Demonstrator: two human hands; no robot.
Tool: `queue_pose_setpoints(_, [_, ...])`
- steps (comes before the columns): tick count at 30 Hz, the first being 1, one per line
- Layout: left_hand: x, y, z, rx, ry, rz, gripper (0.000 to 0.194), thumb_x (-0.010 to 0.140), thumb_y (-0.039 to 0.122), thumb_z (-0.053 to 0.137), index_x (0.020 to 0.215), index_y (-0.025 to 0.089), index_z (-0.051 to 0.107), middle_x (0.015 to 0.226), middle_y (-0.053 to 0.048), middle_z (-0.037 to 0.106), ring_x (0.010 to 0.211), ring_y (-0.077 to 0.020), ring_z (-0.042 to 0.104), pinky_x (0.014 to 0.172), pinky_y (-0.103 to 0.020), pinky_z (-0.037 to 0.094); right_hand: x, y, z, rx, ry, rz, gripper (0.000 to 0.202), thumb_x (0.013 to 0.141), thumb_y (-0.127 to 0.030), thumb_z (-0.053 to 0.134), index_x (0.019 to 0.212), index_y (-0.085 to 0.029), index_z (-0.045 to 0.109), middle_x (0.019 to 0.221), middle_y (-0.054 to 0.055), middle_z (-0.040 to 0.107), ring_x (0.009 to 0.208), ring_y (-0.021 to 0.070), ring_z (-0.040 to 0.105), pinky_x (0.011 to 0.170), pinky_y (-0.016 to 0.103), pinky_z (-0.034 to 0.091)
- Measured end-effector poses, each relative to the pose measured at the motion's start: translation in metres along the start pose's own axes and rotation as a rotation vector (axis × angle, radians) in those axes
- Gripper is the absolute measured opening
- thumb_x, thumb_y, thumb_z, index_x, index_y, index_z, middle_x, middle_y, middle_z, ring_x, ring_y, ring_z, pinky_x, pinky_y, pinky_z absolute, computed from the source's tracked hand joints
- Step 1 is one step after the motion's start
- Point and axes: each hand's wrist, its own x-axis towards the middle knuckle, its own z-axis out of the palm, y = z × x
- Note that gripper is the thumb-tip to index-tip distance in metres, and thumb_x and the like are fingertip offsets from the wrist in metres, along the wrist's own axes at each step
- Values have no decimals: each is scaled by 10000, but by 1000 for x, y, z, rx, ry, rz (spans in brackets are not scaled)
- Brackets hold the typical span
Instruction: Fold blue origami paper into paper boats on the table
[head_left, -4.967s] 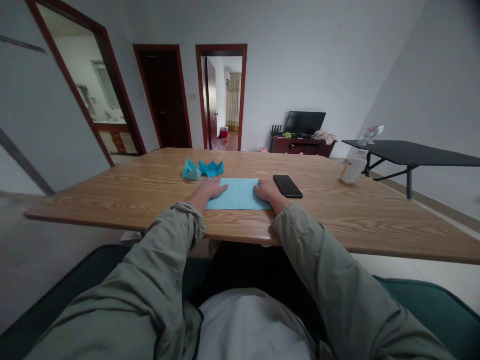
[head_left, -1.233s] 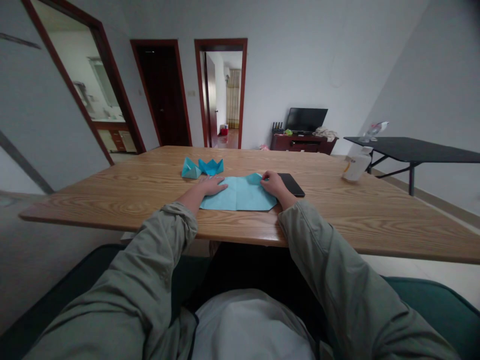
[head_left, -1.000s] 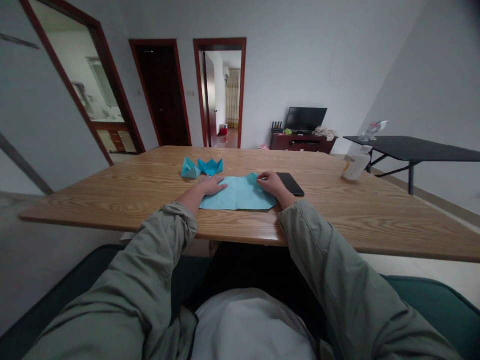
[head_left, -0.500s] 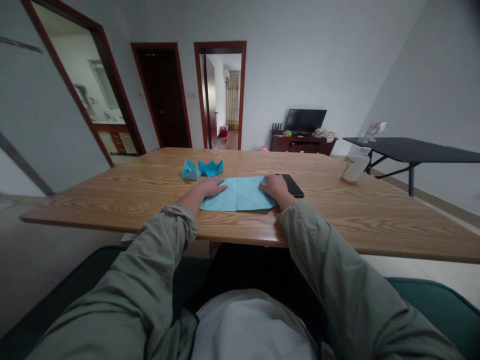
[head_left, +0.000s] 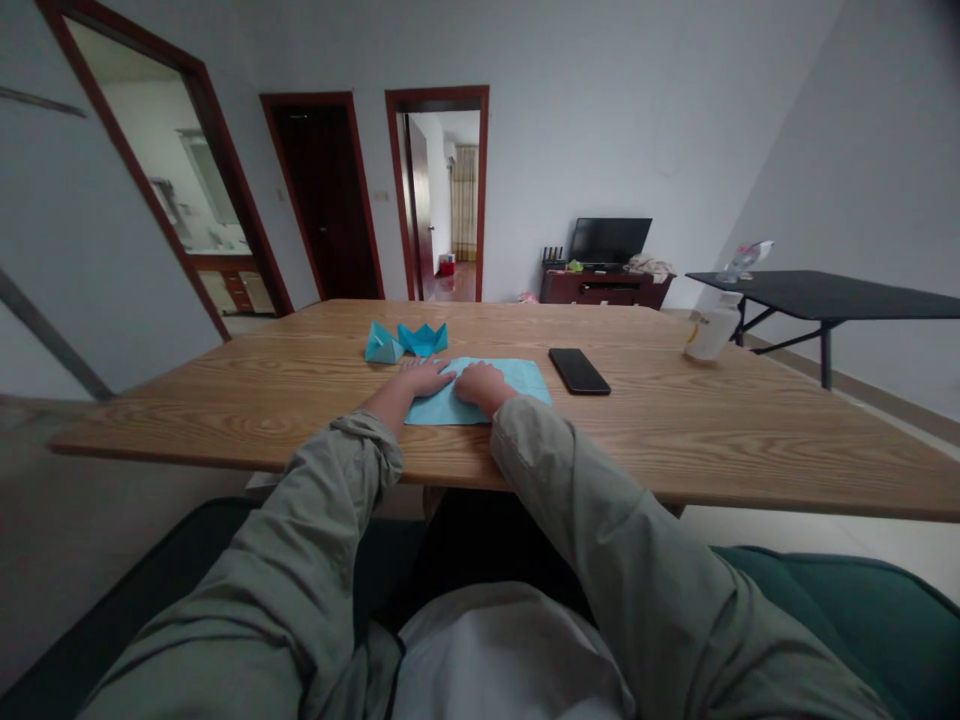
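Sleeves (head_left: 600,510) of grey-green cloth lie nearest us, with a dark green seat (head_left: 832,610) showing on either side, and past them spreads a wide table (head_left: 675,440) with a brown wood grain. Close to its near edge we find the light blue paper (head_left: 529,378), flat on the wood, under both hands. The left hand (head_left: 424,378) lies flattened on its left part, fingers extended and gripping nothing; the right hand (head_left: 481,384), just beside it, has its fingers curled down on the sheet (whether they pinch any of it, we cannot tell). To the right of the paper, apart from it, lies a black phone (head_left: 579,371); just beyond the left hand sit two folded blue paper shapes (head_left: 424,340), side by side. Farther right we see a whitish container (head_left: 711,335), and past the wood a black table (head_left: 832,297). Against the far pale wall (head_left: 585,130) a screen (head_left: 611,240) stands on a dark red-brown cabinet (head_left: 600,292); left of it, a doorway shows us a patterned curtain (head_left: 464,200), beside a dark door (head_left: 326,200).
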Motion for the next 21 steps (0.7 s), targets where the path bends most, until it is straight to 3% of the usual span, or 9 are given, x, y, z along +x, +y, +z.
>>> queue_pose_setpoints(2, [1, -1, 1, -1, -9, 6, 759, 846, 740, 207, 1514, 380, 212, 1612, -32, 111, 1464, -352, 128, 1140, -567, 120, 4, -12, 6, 18, 14, 15, 546, 930, -414, 366, 1358, -123, 541, 1439, 221, 448, 1322, 380, 411, 1031, 519, 328])
queue_pose_setpoints(5, [1, 0, 1, -3, -8, -8, 757, 853, 732, 180, 1517, 369, 210, 1613, -45, 100, 1460, -373, 122, 1132, -589, 106, 5, -6, 14, 69, 45, 69, 674, 939, -489, 316, 1452, -58, 396, 1518, 236, 313, 1399, 378, 288, 1098, 533, 234])
queue_pose_setpoints(7, [1, 2, 2, -1, -6, -28, 773, 845, 745, 166, 1516, 366, 220, 1613, -51, 103, 1457, -390, 115, 1128, -605, 94, 4, 9, 16, 95, 75, 97, 770, 932, -548, 289, 1489, -16, 291, 1550, 237, 233, 1435, 363, 203, 1137, 519, 161])
queue_pose_setpoints(11, [2, 3, 2, -4, 9, -80, 813, 817, 780, 171, 1515, 368, 227, 1615, -43, 103, 1456, -403, 101, 1123, -621, 93, -1, 51, 10, 82, 47, 169, 800, 925, -563, 305, 1495, -4, 259, 1561, 226, 211, 1448, 343, 173, 1154, 491, 132])
queue_pose_setpoints(16, [5, -4, 3, -7, 6, -125, 836, 814, 778, 161, 1524, 341, 217, 1615, -54, 98, 1461, -388, 101, 1128, -623, 105, -4, 100, -3, 57, 3, 175, 788, 920, -544, 342, 1463, 27, 318, 1518, 261, 290, 1403, 343, 302, 1123, 446, 238])
queue_pose_setpoints(21, [5, -7, 2, 11, 22, -153, 832, 832, 743, 203, 1527, 286, 229, 1605, -109, 138, 1457, -385, 131, 1108, -642, 163, -1, 124, -6, 25, -5, 144, 727, 925, -523, 354, 1397, 22, 441, 1449, 268, 409, 1321, 341, 434, 1072, 401, 320])
